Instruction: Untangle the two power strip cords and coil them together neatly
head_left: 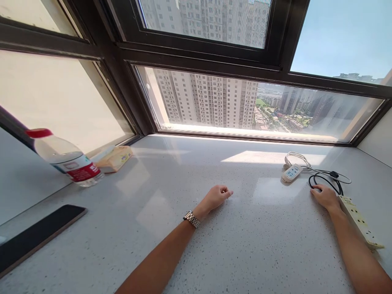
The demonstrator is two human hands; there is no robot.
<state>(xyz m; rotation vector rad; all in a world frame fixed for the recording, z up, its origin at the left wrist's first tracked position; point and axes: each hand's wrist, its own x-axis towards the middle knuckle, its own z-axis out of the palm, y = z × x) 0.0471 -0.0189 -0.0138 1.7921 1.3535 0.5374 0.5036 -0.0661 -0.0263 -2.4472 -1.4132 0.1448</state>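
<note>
A pale speckled counter [171,245] below a dark-framed window [214,61] is seen from above. The right hand [325,197] is laid flat on the counter at about four o'clock in the view, its fingers held close together and stretched forward, the fingertips touching a loop of black cable [325,178]. Just beside the right wrist, on its outer side, a yellowed power strip [359,221] is found. Its long axis runs from about ten o'clock to four o'clock, the near end pointing toward the lower right corner of the view and the far end, where the black cable is joined, pointing toward the window. The forearm lies alongside it, and whether the two touch cannot be told.

A smaller white power strip [292,172] lies at about twelve o'clock from the right hand, near but apart, its long axis tilted from eight o'clock to two o'clock, with its white cable [301,157] coiled behind it.

The left hand [216,197] is rested on the counter near the centre, fingers curled loosely into the palm, nothing held. A metal wristwatch [192,219] is worn on that wrist.

At nine o'clock, well apart from both hands, a water bottle [65,158] with a red cap and a tissue pack [115,158] are seen; a dark phone [38,236] lies at eight o'clock.
</note>
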